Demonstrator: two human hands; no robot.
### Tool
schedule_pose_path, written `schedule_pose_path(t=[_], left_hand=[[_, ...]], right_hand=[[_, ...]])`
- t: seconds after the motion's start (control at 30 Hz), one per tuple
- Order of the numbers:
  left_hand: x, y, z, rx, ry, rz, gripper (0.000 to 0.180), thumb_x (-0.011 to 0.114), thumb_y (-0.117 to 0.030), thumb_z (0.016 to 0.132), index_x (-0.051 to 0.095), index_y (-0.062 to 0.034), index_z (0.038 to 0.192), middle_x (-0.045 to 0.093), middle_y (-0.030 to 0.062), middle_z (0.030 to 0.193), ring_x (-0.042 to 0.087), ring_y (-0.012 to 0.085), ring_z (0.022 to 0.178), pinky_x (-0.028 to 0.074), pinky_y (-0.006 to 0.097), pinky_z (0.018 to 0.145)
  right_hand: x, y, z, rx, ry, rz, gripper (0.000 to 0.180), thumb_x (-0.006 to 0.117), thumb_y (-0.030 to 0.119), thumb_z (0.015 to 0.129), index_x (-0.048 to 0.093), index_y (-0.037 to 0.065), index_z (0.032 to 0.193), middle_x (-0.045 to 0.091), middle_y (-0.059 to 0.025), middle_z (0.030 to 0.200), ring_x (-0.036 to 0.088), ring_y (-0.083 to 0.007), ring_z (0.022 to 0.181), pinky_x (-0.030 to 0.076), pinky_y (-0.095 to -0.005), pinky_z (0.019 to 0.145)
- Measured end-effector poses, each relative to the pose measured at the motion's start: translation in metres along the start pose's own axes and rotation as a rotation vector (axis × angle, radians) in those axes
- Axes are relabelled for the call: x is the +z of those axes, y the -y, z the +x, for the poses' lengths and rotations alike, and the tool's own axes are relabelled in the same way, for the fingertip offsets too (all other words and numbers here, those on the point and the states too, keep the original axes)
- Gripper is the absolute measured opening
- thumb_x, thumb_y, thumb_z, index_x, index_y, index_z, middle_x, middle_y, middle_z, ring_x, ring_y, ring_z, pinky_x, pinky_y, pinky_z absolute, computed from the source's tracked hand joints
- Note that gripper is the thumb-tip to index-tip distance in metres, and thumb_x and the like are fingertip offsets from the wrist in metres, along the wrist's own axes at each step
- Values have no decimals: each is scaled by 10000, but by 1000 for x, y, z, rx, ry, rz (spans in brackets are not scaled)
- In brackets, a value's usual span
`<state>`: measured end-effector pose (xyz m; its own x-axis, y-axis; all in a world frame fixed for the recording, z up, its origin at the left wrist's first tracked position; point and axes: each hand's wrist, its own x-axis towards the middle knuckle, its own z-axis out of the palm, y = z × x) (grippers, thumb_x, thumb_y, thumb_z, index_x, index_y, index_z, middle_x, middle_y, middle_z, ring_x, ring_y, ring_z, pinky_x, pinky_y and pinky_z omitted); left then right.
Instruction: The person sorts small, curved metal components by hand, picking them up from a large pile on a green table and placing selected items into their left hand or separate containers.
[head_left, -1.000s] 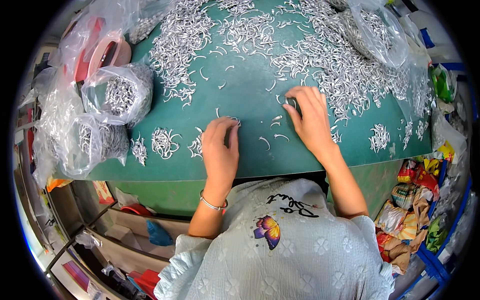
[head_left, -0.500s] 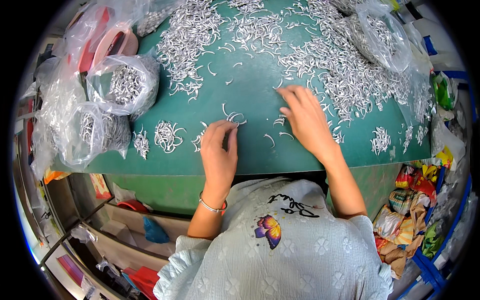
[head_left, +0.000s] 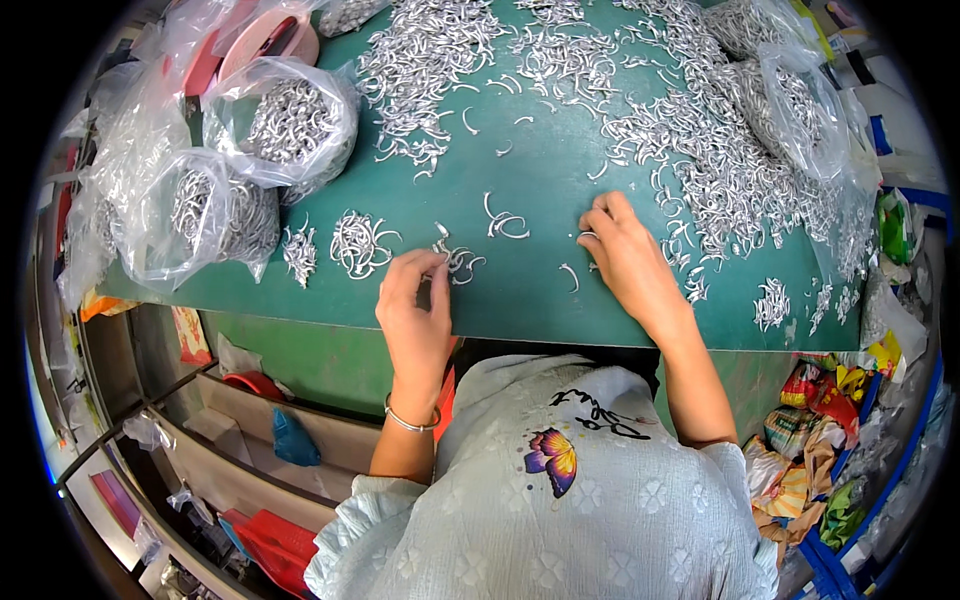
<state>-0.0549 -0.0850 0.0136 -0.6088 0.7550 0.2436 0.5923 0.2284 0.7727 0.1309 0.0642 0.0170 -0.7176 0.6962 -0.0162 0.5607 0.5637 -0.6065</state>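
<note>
Both hands have drawn back toward the near edge of the green table (head_left: 540, 300) since the earlier frames, when the right one reached up into the loose metal. Low in the frame sits the person's pale patterned top with a butterfly print. Just above it, the left hand (head_left: 415, 310), a thin bangle at its wrist, has its fingers curled together, pinching at a small cluster of curved silver hooks (head_left: 458, 260). The right hand (head_left: 630, 260), right of centre, lies palm down with fingertips pressed on a hook or two; whether it grips one I cannot tell.

Judging by the layout, this is sorting: hooks are being drawn from the big scattered heap (head_left: 700, 150) in the upper right and gathered into little counted bunches (head_left: 358, 243) along the near edge. The next move seems to call for a fine pinch to pull single pieces free without tangling.

Farther back at upper left, clear plastic bags (head_left: 290, 120) hold filled hooks, with a pink tape roll (head_left: 265, 40) behind. Shelves under the table show at lower left, colourful wrappers at lower right.
</note>
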Motion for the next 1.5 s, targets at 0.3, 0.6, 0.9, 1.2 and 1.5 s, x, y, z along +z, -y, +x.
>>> schedule_pose_path(t=[0.3, 0.6, 0.9, 1.2, 1.5], left_hand=[[-3, 9, -4, -24, -40, -20, 130, 650, 87, 814, 640, 23, 926, 649, 109, 892, 621, 214, 784, 494, 301, 736], [7, 3, -13, 85, -10, 3, 153, 660, 81, 796, 651, 3, 928, 652, 113, 947, 624, 244, 860, 486, 322, 796], [37, -21, -26, 229, 266, -23, 176, 683, 24, 785, 643, -40, 945, 592, 78, 1013, 554, 263, 925, 380, 375, 770], [28, -11, -21, 158, 128, 124, 177, 704, 35, 766, 661, -29, 925, 583, 73, 973, 546, 239, 898, 388, 353, 828], [24, -15, -23, 159, 124, 26, 176, 702, 11, 793, 657, -41, 956, 617, 65, 941, 569, 241, 875, 369, 346, 764]], right_hand=[[58, 59, 11, -334, 35, 135, 173, 599, -45, 779, 513, -34, 928, 466, -174, 966, 565, -363, 873, 497, -420, 753], [8, 20, 11, -69, -197, 280, 168, 636, -23, 828, 613, -13, 994, 602, -172, 985, 591, -371, 954, 493, -402, 807], [-2, -34, 21, -84, -331, -131, 193, 674, 11, 801, 625, 32, 987, 562, -116, 987, 559, -323, 943, 471, -414, 811], [-2, -32, 17, -198, -233, -144, 184, 679, 42, 782, 602, 37, 949, 558, -90, 978, 544, -299, 956, 450, -410, 833], [36, 9, 41, -201, -148, 169, 97, 620, 14, 825, 562, 14, 903, 556, -159, 899, 568, -374, 871, 469, -457, 756]])
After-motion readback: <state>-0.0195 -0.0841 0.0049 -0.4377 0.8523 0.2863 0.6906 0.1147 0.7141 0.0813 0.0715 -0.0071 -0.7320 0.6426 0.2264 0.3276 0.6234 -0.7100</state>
